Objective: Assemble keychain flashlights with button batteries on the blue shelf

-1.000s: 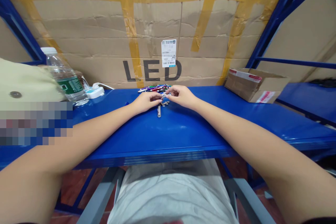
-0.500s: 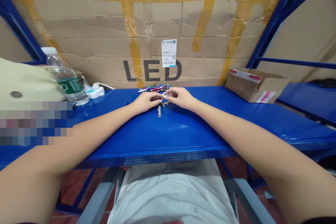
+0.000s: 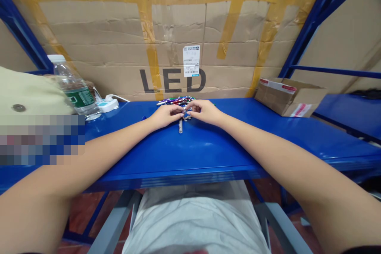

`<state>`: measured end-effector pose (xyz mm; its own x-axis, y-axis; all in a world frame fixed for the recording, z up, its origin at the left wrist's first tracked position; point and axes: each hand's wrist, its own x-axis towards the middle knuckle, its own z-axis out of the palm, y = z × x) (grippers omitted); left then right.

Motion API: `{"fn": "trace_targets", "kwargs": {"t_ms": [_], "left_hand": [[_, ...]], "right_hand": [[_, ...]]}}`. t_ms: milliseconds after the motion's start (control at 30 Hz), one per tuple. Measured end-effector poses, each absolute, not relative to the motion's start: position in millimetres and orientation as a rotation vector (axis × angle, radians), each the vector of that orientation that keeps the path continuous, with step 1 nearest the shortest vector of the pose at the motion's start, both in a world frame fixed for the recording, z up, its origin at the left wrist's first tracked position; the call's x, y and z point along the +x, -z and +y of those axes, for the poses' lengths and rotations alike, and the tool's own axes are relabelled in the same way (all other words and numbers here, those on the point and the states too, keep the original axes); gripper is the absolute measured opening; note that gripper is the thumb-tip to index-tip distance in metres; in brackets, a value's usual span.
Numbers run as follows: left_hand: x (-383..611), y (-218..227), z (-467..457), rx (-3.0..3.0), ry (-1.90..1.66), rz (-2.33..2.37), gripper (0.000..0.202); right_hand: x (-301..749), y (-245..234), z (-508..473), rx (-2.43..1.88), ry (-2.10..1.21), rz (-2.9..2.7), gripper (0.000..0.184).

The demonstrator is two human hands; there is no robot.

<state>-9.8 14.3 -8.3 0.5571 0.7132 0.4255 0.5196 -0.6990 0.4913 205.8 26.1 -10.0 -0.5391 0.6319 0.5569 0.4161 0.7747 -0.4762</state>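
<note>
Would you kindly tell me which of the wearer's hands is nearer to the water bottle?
Left. The left hand is to the right of the water bottle, well apart from it; the right hand is farther right still.

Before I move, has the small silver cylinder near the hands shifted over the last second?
No. The small silver cylinder lies in the same spot on the blue table, judged against the white shipping label.
</note>
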Motion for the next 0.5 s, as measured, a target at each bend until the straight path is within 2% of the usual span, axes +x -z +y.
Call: {"fn": "trace_targets", "kwargs": {"t_ms": [300,500], "left_hand": [[-10.2,11.6,18.1,2.481,-0.953,1.053,0.022],[-14.2,8.5,21.4,2.226,-1.421,1.192,0.023]], "right_hand": [[208.9,1.7,24.0,-0.862,-0.318,-2.129,0.017],[237.9,-6.3,41.9,-1.035,-0.028,-2.137,0.011]]}}
